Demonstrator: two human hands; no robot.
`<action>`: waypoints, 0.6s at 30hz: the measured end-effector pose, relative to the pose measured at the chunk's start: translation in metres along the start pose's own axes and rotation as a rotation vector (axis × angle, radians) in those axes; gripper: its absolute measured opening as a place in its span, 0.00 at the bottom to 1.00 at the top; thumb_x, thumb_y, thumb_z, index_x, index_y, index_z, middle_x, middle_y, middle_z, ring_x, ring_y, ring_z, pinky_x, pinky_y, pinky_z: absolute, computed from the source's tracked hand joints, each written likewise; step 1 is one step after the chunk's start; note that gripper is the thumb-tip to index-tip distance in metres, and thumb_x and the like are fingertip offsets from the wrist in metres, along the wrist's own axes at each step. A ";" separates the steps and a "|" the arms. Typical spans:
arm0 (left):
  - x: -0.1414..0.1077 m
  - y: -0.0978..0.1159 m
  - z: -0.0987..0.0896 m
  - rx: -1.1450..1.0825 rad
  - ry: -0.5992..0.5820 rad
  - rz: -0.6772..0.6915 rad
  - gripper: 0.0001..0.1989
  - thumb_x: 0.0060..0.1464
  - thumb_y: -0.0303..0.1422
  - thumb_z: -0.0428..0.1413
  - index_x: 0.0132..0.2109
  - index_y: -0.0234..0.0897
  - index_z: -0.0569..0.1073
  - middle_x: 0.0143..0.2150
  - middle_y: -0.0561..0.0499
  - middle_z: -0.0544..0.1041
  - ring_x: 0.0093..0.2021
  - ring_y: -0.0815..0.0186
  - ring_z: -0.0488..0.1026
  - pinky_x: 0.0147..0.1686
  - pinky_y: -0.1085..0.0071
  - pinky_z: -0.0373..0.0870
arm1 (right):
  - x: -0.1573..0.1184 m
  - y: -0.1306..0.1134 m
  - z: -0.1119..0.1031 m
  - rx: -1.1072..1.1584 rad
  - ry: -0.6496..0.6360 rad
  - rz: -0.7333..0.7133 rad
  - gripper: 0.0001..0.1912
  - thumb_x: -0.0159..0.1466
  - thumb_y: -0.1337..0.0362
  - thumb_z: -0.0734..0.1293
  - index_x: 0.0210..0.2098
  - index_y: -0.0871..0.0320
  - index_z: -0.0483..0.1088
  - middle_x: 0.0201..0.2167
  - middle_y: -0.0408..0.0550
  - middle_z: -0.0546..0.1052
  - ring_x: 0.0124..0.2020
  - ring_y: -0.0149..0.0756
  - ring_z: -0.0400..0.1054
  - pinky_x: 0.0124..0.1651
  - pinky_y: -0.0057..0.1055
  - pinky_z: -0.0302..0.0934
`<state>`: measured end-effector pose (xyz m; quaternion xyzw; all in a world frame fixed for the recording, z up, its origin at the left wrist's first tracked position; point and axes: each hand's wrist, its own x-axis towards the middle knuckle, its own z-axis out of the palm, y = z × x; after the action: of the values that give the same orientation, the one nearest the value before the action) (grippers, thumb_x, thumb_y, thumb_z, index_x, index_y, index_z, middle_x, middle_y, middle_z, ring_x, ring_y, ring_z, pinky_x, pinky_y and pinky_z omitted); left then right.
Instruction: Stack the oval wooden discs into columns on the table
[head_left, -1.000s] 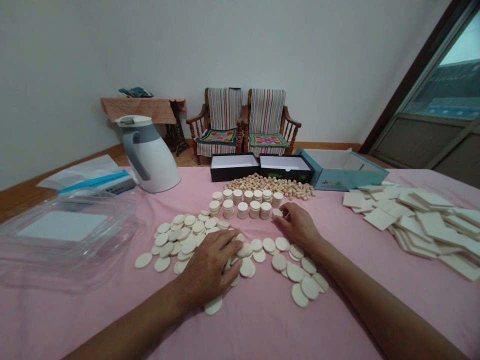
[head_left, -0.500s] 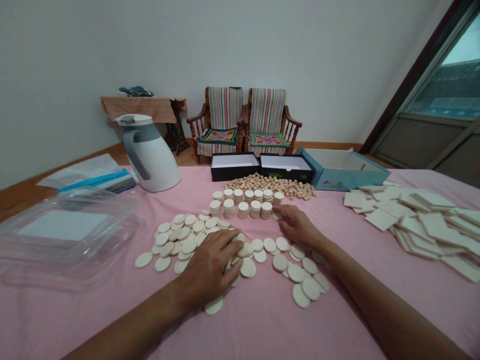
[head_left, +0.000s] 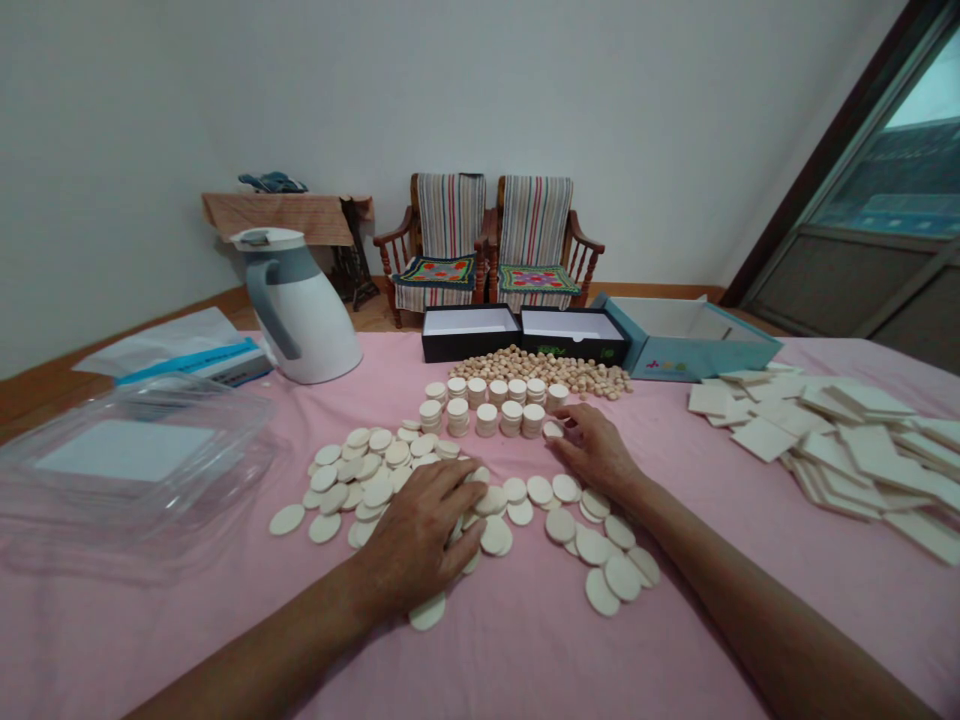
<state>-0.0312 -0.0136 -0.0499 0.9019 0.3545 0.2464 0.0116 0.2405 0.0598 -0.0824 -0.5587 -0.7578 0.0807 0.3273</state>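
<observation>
Round pale wooden discs [head_left: 592, 546] lie loose across the pink cloth in front of me. My left hand [head_left: 421, 525] rests on the heap, fingers apart and bent over several discs; part of what is beneath it is hidden. Beyond, two rows of short disc stacks [head_left: 487, 420] stand upright. At the right end of the nearer row, my right hand [head_left: 596, 450] has its thumb and fingers closed around the sides of a small stack of discs [head_left: 553, 429]. The fingers partly cover that stack.
Small wooden beads [head_left: 555, 372] lie behind the stacks, before two black boxes [head_left: 470, 347] and a blue box [head_left: 690, 355]. Square wooden pieces [head_left: 847, 440] are piled right. A clear plastic container [head_left: 135, 450], a white jug [head_left: 311, 320] and a blue-white packet [head_left: 195, 360] stand left.
My right thumb has shifted slightly toward me and the fingers now sit to the right of the small stack, showing more of its top. My left hand stays put.
</observation>
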 end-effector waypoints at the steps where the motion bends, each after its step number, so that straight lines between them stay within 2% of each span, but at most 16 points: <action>1: 0.000 0.000 0.000 0.001 -0.001 0.002 0.13 0.55 0.30 0.52 0.48 0.35 0.71 0.54 0.41 0.71 0.53 0.56 0.67 0.52 0.54 0.67 | 0.000 -0.001 -0.001 -0.003 -0.007 0.000 0.16 0.57 0.63 0.65 0.45 0.60 0.68 0.39 0.52 0.74 0.40 0.39 0.66 0.43 0.35 0.60; 13: -0.002 -0.001 0.001 0.001 0.005 0.000 0.14 0.55 0.30 0.52 0.48 0.35 0.71 0.54 0.41 0.71 0.53 0.56 0.67 0.52 0.53 0.67 | 0.000 -0.004 -0.010 0.000 -0.097 -0.036 0.21 0.56 0.69 0.62 0.50 0.59 0.67 0.45 0.54 0.74 0.43 0.41 0.66 0.47 0.38 0.58; 16: -0.002 -0.001 0.001 0.001 -0.005 -0.004 0.14 0.55 0.30 0.52 0.48 0.35 0.71 0.54 0.41 0.70 0.54 0.55 0.67 0.52 0.53 0.66 | -0.002 -0.009 -0.020 -0.020 -0.064 -0.034 0.15 0.55 0.67 0.64 0.43 0.59 0.69 0.39 0.52 0.75 0.40 0.40 0.66 0.44 0.37 0.59; 18: -0.001 0.000 0.001 -0.002 -0.014 -0.007 0.14 0.55 0.30 0.52 0.49 0.35 0.71 0.54 0.42 0.70 0.54 0.55 0.67 0.53 0.54 0.66 | -0.005 -0.018 -0.029 0.003 -0.099 -0.049 0.08 0.56 0.65 0.65 0.36 0.58 0.71 0.34 0.49 0.75 0.36 0.38 0.66 0.40 0.34 0.59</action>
<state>-0.0318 -0.0141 -0.0512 0.9023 0.3573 0.2407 0.0159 0.2440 0.0414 -0.0529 -0.5349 -0.7863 0.1012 0.2922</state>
